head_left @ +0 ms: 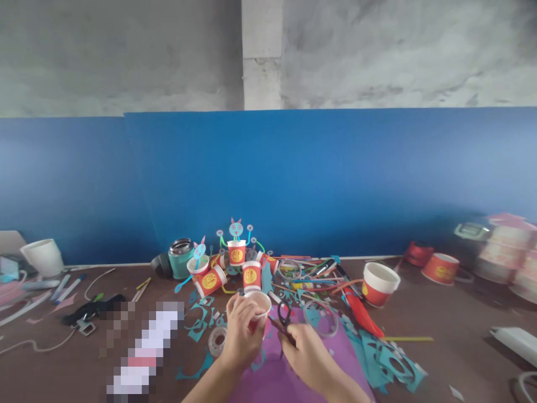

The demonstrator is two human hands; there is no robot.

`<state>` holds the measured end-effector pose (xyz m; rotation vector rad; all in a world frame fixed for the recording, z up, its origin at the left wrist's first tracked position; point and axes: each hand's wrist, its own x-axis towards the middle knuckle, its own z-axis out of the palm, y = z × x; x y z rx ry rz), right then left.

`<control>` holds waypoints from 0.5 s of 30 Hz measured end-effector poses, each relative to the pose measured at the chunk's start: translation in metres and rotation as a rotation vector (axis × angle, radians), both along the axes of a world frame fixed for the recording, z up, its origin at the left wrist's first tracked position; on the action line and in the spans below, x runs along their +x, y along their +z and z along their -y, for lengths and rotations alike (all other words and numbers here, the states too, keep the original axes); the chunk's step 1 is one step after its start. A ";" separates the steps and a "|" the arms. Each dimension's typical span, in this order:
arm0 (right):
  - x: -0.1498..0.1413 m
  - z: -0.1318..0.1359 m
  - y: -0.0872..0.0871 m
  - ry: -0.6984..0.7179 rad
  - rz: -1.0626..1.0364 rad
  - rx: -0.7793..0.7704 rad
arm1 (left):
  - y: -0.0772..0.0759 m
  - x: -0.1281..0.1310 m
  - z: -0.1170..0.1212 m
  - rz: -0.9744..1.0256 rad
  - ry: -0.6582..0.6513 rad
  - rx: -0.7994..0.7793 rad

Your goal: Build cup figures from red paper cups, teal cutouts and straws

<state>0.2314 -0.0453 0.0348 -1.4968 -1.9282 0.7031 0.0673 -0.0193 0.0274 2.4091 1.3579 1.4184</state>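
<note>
I'd have the left hand [241, 323], wrapped round the paper cup [262, 302] in from the far edge of the tabletop [457, 313], hold firm, its fingers clear of the scissors [283, 331] gripped in the right hand [305, 352].

Craft workspace, paper scraps [371, 357], blue partition [314, 179]

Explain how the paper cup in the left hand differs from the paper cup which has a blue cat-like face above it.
The held cup is in the left hand, while the face cup stands upright without a hand on it. The face cup carries a blue cat-like face; the held cup shows only its open mouth. Both have red sides and a pale rim.
</note>
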 end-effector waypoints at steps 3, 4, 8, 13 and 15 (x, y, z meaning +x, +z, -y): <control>0.006 0.005 0.008 0.013 0.266 0.179 | -0.003 0.000 -0.001 -0.020 0.008 0.003; 0.008 0.006 0.010 0.022 0.304 0.190 | -0.005 0.000 -0.001 -0.022 0.009 0.001; 0.009 0.004 0.012 0.032 0.151 0.077 | -0.011 0.003 -0.001 0.088 0.064 0.028; 0.006 -0.007 0.008 0.054 -0.490 -0.304 | -0.018 0.004 -0.003 0.415 0.065 -0.135; 0.008 -0.011 0.010 0.081 -0.626 -0.306 | -0.020 0.005 -0.004 0.513 -0.012 -0.296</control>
